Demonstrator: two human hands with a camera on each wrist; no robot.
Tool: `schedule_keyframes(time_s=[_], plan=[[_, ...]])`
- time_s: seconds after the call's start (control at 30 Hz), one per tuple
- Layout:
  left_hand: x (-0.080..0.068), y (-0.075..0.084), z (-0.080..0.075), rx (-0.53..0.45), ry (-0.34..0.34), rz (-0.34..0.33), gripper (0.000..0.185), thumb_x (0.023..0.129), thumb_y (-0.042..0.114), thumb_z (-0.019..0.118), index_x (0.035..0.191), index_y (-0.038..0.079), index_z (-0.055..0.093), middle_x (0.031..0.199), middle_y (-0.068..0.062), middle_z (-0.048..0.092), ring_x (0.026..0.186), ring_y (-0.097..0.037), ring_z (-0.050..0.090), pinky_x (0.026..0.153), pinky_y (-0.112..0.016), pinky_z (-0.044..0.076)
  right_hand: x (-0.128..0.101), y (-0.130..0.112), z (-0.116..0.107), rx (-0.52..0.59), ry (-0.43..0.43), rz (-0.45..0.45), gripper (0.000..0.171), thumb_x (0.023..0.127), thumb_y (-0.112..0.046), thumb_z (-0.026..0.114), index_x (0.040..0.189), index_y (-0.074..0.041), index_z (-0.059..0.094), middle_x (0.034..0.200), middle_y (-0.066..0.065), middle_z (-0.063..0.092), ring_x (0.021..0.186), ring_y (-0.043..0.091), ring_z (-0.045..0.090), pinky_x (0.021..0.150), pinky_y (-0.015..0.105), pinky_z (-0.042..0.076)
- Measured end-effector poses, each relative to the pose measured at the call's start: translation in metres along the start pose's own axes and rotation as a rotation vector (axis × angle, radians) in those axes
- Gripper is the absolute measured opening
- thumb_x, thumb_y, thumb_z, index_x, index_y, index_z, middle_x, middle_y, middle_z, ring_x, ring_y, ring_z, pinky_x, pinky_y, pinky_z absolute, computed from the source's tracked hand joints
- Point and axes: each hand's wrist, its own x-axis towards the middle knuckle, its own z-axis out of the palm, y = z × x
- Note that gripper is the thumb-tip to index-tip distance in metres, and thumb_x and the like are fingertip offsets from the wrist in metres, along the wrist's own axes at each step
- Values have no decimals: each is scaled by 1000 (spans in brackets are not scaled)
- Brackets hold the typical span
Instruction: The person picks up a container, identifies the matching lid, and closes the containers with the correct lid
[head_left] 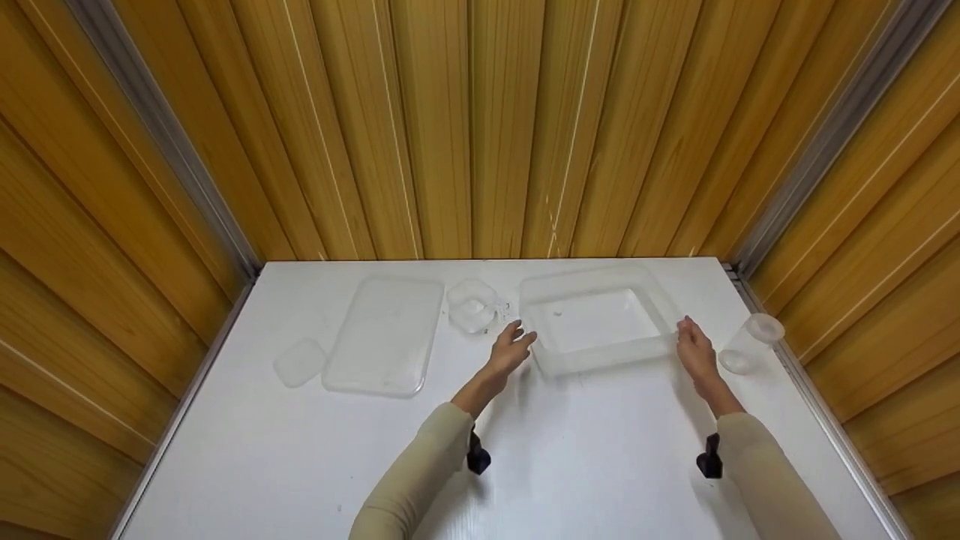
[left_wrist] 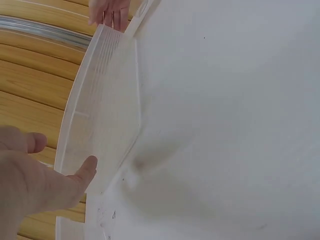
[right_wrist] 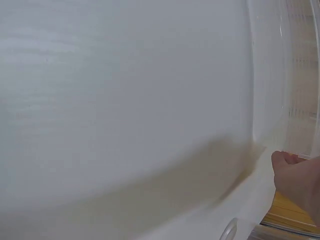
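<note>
A large clear plastic storage box [head_left: 600,356] stands open-topped at the back right of the white table. My left hand [head_left: 512,352] is at its left end, thumb and fingers spread apart; the left wrist view shows this hand [left_wrist: 45,180] beside the box wall [left_wrist: 100,110], and any contact is hard to tell. At the opposite end, my right hand [head_left: 697,351] pinches the box's right edge with thumb and curled fingers. The right wrist view has this hand [right_wrist: 297,180] at the box's corner, part of it cut off by the frame.
Left of the box lie a large clear lid [head_left: 384,337] and a small clear lid [head_left: 300,363]. A small faceted clear container [head_left: 472,306] stands between the large lid and the box. On the right, a clear cylindrical container [head_left: 750,341] lies near the table edge. Wood-patterned walls [head_left: 480,127] enclose the table [head_left: 585,465].
</note>
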Motion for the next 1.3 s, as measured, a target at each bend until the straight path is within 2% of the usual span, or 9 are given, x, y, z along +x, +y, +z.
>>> schedule_keyframes(time_s=[0.13, 0.23, 0.33, 0.47, 0.7, 0.87, 1.03, 1.17, 1.3], plan=[[0, 0, 7, -1, -35, -33, 62, 99, 25, 50, 152, 6, 25, 154, -22, 31, 138, -34, 41, 108, -36, 43, -1, 2, 3, 85, 92, 39, 63, 104, -45, 19, 152, -5, 26, 156, 15, 33, 143, 32, 32, 116, 37, 32], [-1, 0, 7, 11, -34, -30, 59, 100, 22, 47, 152, 6, 26, 154, -22, 32, 138, -34, 43, 108, -36, 43, -2, 2, 5, 114, 146, 56, 62, 104, -45, 23, 146, -2, 38, 149, 18, 43, 133, 26, 48, 101, 20, 46], [-2, 0, 3, 29, -4, -17, 58, 98, 17, 48, 150, 4, 30, 152, -23, 36, 134, -35, 46, 106, -37, 45, -3, 2, 6, 135, 150, 58, 59, 104, -41, 26, 142, 1, 43, 143, 23, 48, 114, 13, 61, 87, 11, 50], [-7, 1, -3, 56, 44, 3, 57, 93, 10, 50, 147, 0, 34, 148, -25, 41, 130, -37, 50, 105, -40, 46, -6, 0, 5, 158, 117, 52, 53, 105, -35, 31, 139, 4, 46, 131, 22, 57, 90, -5, 62, 85, 17, 54], [-26, 7, -8, 108, 121, 6, 56, 89, 2, 45, 144, -3, 38, 144, -27, 45, 133, -39, 47, 107, -43, 44, -12, -3, -3, 109, -22, 25, 59, 101, -41, 45, 140, 3, 45, 93, -2, 61, 75, 3, 60, 73, 22, 58], [-50, 4, -21, 123, 95, 2, 58, 89, -1, 41, 146, -2, 34, 145, -27, 44, 134, -39, 45, 109, -46, 41, -22, -9, 0, 17, -159, 13, 66, 98, -47, 50, 142, 2, 44, 95, 4, 61, 80, 9, 60, 72, 26, 59], [-73, -8, -44, 55, 50, 0, 61, 90, 1, 42, 148, -4, 27, 148, -29, 38, 137, -41, 40, 111, -48, 38, -32, -17, 6, -18, -292, 24, 69, 95, -47, 55, 139, 6, 46, 113, 19, 65, 98, 20, 67, 80, 30, 59], [-89, -14, -63, 45, 42, -3, 65, 88, 2, 45, 149, -5, 23, 148, -31, 36, 135, -43, 42, 107, -47, 42, -39, -22, 12, 24, -402, 17, 64, 97, -39, 57, 139, 7, 46, 133, 26, 56, 115, 30, 62, 89, 34, 56], [-97, -18, -77, 75, 35, -7, 72, 85, 5, 48, 151, -3, 19, 146, -31, 37, 124, -38, 50, 99, -44, 47, -41, -25, 18, 60, -475, 6, 62, 99, -36, 54, 140, 8, 42, 138, 26, 52, 121, 32, 59, 93, 33, 54]])
